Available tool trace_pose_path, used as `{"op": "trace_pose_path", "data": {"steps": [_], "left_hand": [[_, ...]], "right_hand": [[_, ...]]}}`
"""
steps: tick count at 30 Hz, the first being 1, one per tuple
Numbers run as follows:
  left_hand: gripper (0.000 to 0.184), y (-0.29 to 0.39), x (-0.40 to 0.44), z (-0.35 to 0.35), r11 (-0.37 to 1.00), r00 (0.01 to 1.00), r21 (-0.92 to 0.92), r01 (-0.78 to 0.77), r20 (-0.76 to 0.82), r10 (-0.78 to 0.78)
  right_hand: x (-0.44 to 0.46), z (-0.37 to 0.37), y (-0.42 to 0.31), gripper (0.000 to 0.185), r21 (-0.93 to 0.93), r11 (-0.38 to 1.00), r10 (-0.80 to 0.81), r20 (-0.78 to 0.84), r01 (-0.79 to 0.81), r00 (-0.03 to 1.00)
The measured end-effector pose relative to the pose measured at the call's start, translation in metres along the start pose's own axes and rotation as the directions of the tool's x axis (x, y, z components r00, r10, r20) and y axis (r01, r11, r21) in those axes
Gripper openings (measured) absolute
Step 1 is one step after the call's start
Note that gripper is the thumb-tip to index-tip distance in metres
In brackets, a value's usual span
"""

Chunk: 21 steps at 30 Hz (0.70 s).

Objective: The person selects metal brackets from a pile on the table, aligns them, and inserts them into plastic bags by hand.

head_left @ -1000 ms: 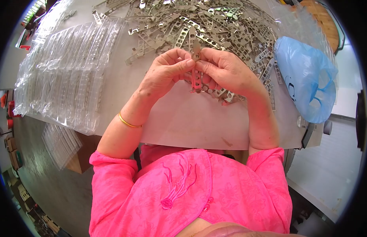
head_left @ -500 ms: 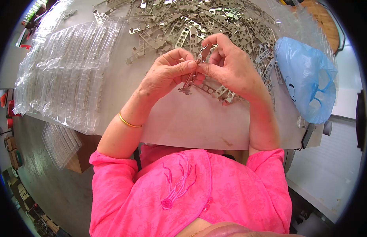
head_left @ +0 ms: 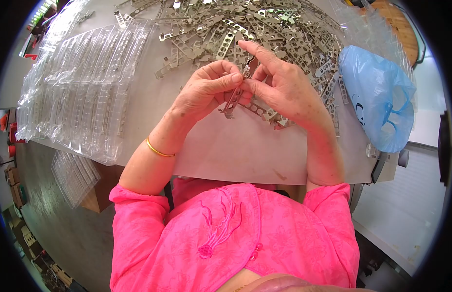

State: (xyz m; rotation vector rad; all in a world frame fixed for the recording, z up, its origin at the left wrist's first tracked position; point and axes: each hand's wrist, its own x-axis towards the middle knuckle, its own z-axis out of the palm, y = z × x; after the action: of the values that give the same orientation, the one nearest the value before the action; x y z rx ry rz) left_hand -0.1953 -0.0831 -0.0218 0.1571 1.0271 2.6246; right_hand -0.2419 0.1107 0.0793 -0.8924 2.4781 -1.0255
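Observation:
A narrow metal strip (head_left: 230, 108) with cut-outs is held up above the near edge of a pile, tilted between my two hands. My left hand (head_left: 210, 89) pinches it between thumb and fingers around its middle. My right hand (head_left: 279, 85) has its thumb against the strip near the left thumb, while its index finger is stretched along toward the strip's far end. Part of the strip is hidden behind the fingers. Just beyond both hands lies a heap of similar perforated metal strips (head_left: 226, 45).
Clear plastic trays (head_left: 80, 87) holding strips are stacked at the left of the table (head_left: 235, 155). A blue plastic bag (head_left: 379, 97) sits on the right, with more clear plastic behind it. Another clear tray (head_left: 75, 177) rests on a brown box (head_left: 100, 191) below the table's left side.
My right index finger has straightened and moved left over the strip's far end. My left hand and the strip have stayed nearly where they were.

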Motion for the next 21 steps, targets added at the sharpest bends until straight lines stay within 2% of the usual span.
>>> {"op": "trace_pose_path", "data": {"steps": [3,9,12,14,15,17,21], "left_hand": [[0.011,0.001,0.000,0.003,1.000,1.000,-0.004,0.012,0.000,-0.012],[0.011,0.002,0.000,0.001,0.999,0.999,-0.001,0.036,0.038,-0.036],[0.014,0.000,0.000,-0.002,0.999,0.999,0.052,0.011,0.033,-0.013],[0.014,0.002,0.000,0.000,0.998,0.999,0.058,0.022,0.040,-0.024],[0.015,0.003,0.000,0.001,0.997,0.998,0.066,0.031,0.049,-0.035],[0.016,0.002,-0.001,0.001,0.996,0.998,0.081,0.031,0.048,-0.035],[0.016,0.004,-0.002,0.005,0.994,0.999,0.105,0.009,0.044,-0.014]], "right_hand": [[0.000,-0.001,0.000,0.059,0.045,0.999,0.019,0.028,-0.020,0.999],[0.002,0.001,0.013,0.048,0.124,0.991,-0.055,0.018,0.053,0.998],[0.003,-0.003,0.010,0.037,0.169,0.984,-0.068,0.022,0.064,0.997],[0.003,-0.005,0.008,0.023,0.226,0.970,-0.096,0.024,0.088,0.995],[0.003,-0.004,0.008,0.023,0.226,0.970,-0.096,0.025,0.088,0.995],[0.004,-0.002,0.011,0.012,0.376,0.922,-0.120,0.060,0.089,0.991],[0.004,-0.003,0.012,0.008,0.423,0.905,-0.092,0.102,0.041,0.991]]}}
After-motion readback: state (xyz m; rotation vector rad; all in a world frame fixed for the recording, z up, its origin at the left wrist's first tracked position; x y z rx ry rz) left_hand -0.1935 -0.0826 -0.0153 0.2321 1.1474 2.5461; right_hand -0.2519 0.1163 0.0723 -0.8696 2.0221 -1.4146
